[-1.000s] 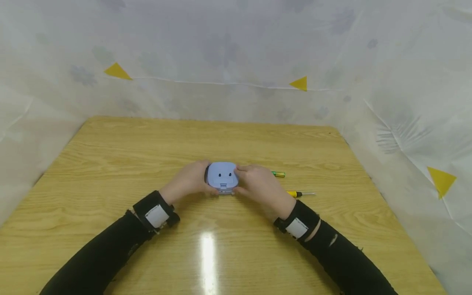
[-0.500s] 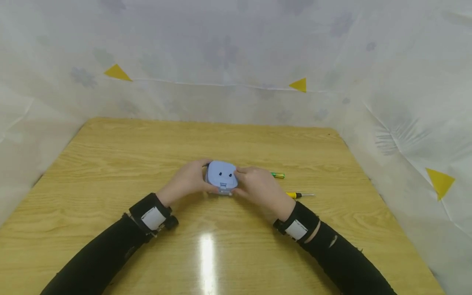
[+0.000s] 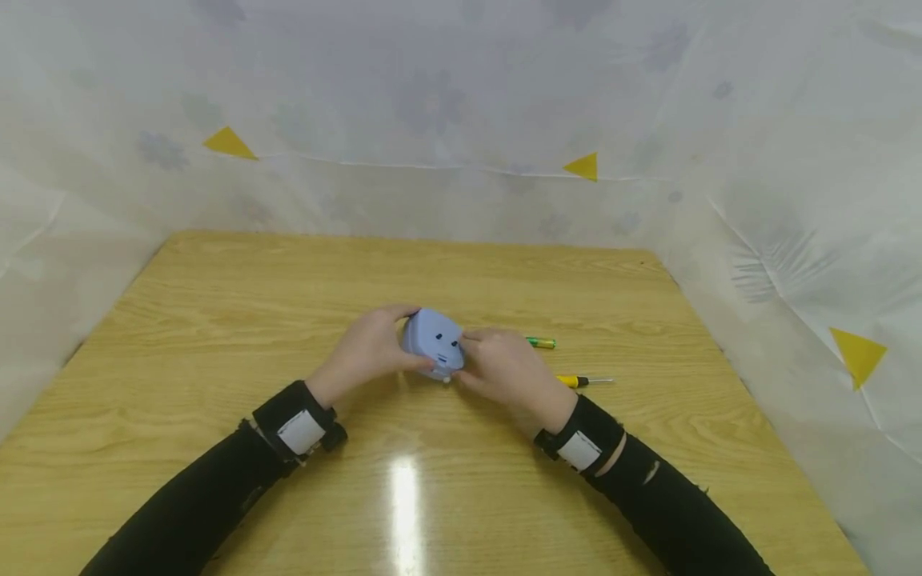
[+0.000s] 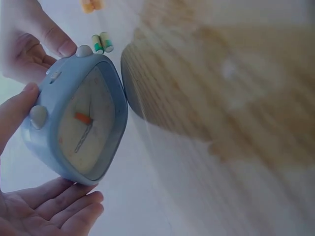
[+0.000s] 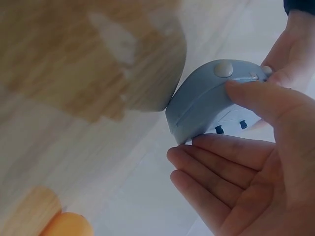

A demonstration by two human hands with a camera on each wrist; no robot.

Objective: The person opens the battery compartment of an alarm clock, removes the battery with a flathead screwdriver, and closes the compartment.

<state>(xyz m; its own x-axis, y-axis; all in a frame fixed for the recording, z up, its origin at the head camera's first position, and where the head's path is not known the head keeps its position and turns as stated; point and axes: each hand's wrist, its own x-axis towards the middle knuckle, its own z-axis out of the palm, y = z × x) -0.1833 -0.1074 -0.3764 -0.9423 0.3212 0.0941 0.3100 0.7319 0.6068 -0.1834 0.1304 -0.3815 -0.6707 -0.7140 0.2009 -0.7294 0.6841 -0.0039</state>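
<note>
A pale blue alarm clock (image 3: 430,330) is held between both hands in the head view, its back with two black knobs turned up toward me. Its dial (image 4: 86,123), with grey hands and a short orange one, shows in the left wrist view. My left hand (image 3: 366,350) grips the clock's left side, thumb near the edge with the small rounded feet. On the opposite side my right hand (image 3: 510,370) pinches the clock, its thumb on that same edge in the right wrist view. The right fingertips lie by the knobs, partly hidden in the head view.
Two green and gold batteries (image 4: 102,42) lie beyond the right hand on the wooden table (image 3: 302,280). A yellow-handled screwdriver (image 3: 574,382) lies right of that hand, its handle partly covered. White patterned sheeting (image 3: 432,96) with yellow triangles rises around the table.
The clock has turned clockwise and tilted in the hands, its left side rising a little. My left hand has shifted its hold slightly with it; the right hand has hardly moved.
</note>
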